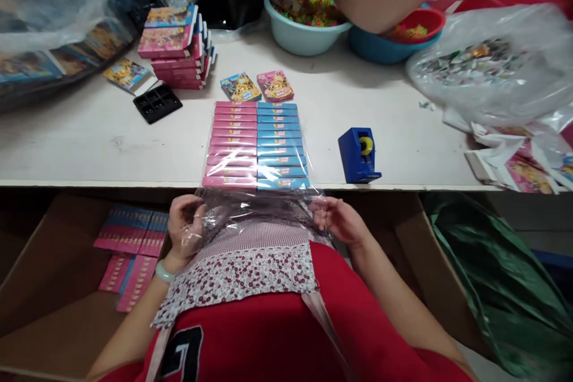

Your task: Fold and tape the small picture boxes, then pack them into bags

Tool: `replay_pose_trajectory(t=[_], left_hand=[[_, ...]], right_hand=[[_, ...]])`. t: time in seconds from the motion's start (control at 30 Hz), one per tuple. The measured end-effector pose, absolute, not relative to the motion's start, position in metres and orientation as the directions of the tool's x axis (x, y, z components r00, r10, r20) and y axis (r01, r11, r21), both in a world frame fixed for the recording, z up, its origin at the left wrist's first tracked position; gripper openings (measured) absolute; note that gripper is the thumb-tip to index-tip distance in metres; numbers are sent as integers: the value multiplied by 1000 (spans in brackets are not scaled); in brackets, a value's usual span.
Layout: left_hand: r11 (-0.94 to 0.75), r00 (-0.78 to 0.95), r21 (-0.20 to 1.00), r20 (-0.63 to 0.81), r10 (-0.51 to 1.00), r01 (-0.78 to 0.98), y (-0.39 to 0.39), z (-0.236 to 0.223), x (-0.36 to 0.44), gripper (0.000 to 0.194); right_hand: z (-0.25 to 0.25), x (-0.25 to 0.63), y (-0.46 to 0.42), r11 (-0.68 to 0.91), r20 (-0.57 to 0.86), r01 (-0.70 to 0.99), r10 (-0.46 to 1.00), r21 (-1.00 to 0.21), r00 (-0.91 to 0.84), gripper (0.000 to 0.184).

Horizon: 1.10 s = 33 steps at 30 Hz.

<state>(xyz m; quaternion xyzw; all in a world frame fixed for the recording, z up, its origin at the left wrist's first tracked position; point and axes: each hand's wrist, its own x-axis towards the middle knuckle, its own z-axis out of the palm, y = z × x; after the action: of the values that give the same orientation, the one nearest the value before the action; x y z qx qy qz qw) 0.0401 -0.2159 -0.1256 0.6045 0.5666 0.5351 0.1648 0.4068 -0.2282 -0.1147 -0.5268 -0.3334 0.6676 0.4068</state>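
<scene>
Two columns of small boxes, pink (pixel 233 149) on the left and blue (pixel 281 149) on the right, lie inside a clear plastic bag (pixel 253 198) at the table's front edge. The bag's loose end hangs over that edge toward my apron. My left hand (pixel 185 224) grips the left side of this loose end, fingers curled. At its right side, my right hand (pixel 338 219) pinches the film between thumb and fingers. A blue tape dispenser (pixel 357 158) with a yellow roll stands to the right of the bag. Two loose boxes, blue (pixel 242 87) and pink (pixel 275 85), lie just behind it.
Stacked boxes (pixel 174 48) and a black tray (pixel 157 103) are at the back left. Basins (pixel 304 33) line the back. A plastic bag of scraps (pixel 487 65) sits on the right. Below the table are a carton (pixel 49 250) with packed bundles and a green sack (pixel 492 286).
</scene>
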Motion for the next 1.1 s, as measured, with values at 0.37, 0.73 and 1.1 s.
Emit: replay_pose_trajectory(t=[0.37, 0.73, 1.1], left_hand=[[-94, -372, 943, 215, 903, 318, -207, -171, 56, 36], [-412, -44, 711, 527, 849, 569, -244, -114, 19, 27], [-164, 46, 986, 162, 986, 29, -227, -36, 12, 40]], right_hand=[[-151, 376, -199, -225, -213, 414, 974, -882, 76, 29], [-141, 397, -241, 457, 478, 509, 873, -729, -97, 66], [-40, 420, -198, 302, 301, -39, 914, -952, -274, 32]])
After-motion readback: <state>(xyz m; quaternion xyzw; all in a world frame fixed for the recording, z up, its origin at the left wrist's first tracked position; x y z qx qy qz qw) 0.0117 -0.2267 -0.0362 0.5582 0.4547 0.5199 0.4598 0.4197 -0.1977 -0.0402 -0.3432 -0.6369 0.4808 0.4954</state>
